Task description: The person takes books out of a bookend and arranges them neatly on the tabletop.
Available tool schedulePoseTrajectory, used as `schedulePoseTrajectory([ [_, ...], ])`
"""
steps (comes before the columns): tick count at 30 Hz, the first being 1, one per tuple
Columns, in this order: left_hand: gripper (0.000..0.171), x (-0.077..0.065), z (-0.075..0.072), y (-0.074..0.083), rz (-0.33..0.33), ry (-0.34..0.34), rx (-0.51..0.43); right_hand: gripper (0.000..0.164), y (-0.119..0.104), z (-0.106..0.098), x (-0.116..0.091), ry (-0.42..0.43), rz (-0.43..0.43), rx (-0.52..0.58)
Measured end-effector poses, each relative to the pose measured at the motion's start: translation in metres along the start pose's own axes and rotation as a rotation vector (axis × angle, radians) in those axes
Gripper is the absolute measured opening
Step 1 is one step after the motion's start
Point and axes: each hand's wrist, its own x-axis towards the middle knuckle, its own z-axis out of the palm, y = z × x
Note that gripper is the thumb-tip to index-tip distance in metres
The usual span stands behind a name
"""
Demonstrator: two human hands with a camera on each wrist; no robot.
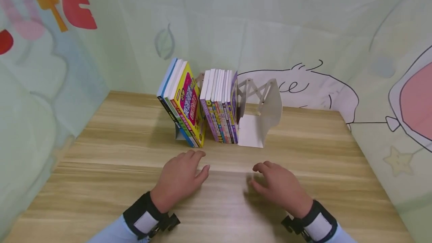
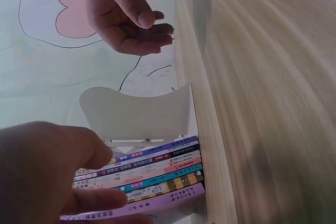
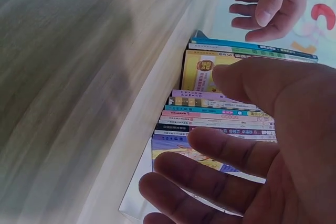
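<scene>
A row of thin books (image 1: 221, 104) stands upright on a white expandable bookend rack (image 1: 251, 130). Left of them, several larger books lean to the left, a yellow-covered book (image 1: 190, 104) facing the row across a gap. My left hand (image 1: 179, 179) hovers in front of the leaning books, fingers relaxed and holding nothing. To the right, my right hand (image 1: 278, 186) is in front of the rack's bare right part, its fingers loosely bent around nothing. In the right wrist view the yellow book (image 3: 199, 72) and the row's spines (image 3: 220, 111) show past the fingers.
The wooden table (image 1: 216, 205) runs under everything. A printed cloth backdrop (image 1: 216, 29) rises behind the books and along both sides. The rack's white right end plate (image 1: 272, 104) stands upright.
</scene>
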Motion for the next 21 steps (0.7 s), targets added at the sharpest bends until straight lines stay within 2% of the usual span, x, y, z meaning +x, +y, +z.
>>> schedulePoseTrajectory([
  [6, 0.043, 0.002, 0.0, 0.001, 0.028, 0.028, -0.013, 0.033, 0.001, 0.002, -0.001, -0.016, 0.005, 0.008],
  [12, 0.052, 0.01, -0.009, 0.005, 0.149, 0.116, -0.069, 0.034, 0.0, 0.003, -0.003, -0.016, 0.006, -0.005],
  [17, 0.054, 0.026, -0.022, 0.015, 0.254, 0.194, -0.056, 0.032, 0.0, 0.003, -0.003, -0.018, 0.011, -0.011],
  [21, 0.052, 0.044, -0.033, 0.028, 0.297, 0.253, -0.044, 0.029, 0.0, 0.002, -0.004, -0.014, 0.015, -0.006],
])
